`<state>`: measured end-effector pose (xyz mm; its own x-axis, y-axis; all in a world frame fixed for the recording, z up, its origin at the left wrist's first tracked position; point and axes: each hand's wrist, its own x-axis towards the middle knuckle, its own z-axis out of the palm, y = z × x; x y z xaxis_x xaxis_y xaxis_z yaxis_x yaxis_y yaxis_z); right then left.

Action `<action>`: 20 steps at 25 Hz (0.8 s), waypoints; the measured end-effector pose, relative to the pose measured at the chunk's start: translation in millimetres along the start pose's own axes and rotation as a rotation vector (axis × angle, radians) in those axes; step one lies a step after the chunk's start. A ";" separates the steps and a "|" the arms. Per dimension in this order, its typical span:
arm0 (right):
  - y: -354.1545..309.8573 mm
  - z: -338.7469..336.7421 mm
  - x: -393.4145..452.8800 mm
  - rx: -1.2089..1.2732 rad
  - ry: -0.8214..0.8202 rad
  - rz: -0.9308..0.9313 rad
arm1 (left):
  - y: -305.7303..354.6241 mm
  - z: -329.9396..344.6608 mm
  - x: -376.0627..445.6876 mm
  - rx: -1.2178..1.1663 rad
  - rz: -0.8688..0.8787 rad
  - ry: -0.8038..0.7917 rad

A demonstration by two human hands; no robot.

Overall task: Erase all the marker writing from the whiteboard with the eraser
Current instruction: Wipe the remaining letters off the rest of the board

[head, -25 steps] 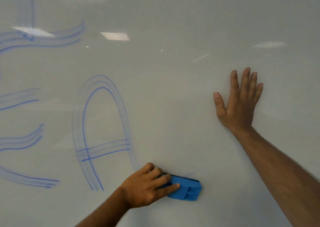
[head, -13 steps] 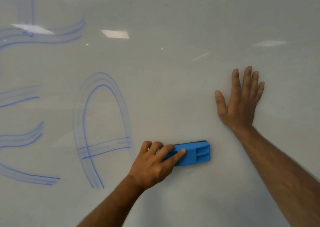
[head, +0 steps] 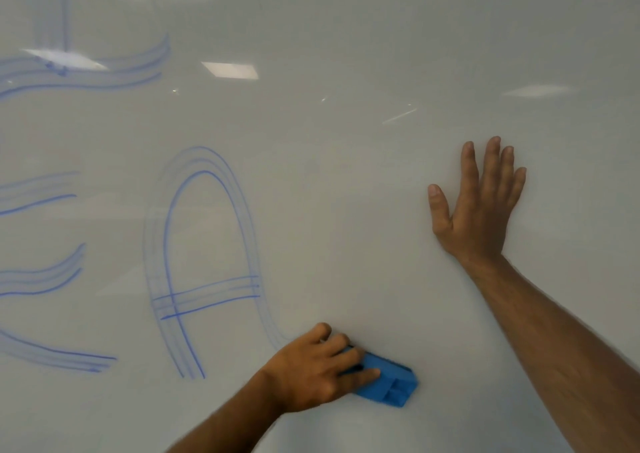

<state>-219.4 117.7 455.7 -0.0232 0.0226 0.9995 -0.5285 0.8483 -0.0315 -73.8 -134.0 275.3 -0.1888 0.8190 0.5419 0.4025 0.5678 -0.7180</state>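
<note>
Gripping a blue eraser (head: 384,381) low on the whiteboard (head: 346,175), the left hand (head: 311,373) is curling fingers over it; it looks light, rigid. Right hand (head: 479,206) is pressing flat, fingers spread. Blue writing (head: 204,262) is remaining left.

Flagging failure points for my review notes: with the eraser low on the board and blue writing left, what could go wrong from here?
1. The left hand holds the blue eraser right of the arch-shaped letter; strokes staying there would miss it and the wavy lines at the left edge.
2. The right hand lies flat on the whiteboard and could leave smudges on it.
</note>
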 end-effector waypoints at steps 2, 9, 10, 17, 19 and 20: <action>0.8 0.2 -0.4 0.002 0.005 0.000 | -15.2 -7.6 10.8 0.040 -0.106 0.072; 1.0 -0.2 -0.8 -0.002 0.000 0.001 | -10.9 -5.0 28.0 0.021 -0.251 0.116; 1.0 -0.3 -0.8 -0.003 -0.001 0.002 | -5.1 -3.1 20.5 0.015 -0.185 0.072; 0.4 0.9 -1.7 0.000 0.006 -0.003 | -8.4 -14.2 -20.5 0.043 0.020 -0.009; 0.7 0.9 -0.7 0.003 0.005 -0.002 | -21.6 -24.4 -25.5 0.083 0.024 0.006; 0.2 0.7 -0.1 0.008 0.002 0.000 | -29.8 -30.4 -26.8 0.101 0.006 0.019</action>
<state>-220.0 117.5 455.6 -0.0215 0.0239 0.9995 -0.5351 0.8442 -0.0317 -53.5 -175.3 295.4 -0.1695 0.8210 0.5452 0.3107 0.5695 -0.7610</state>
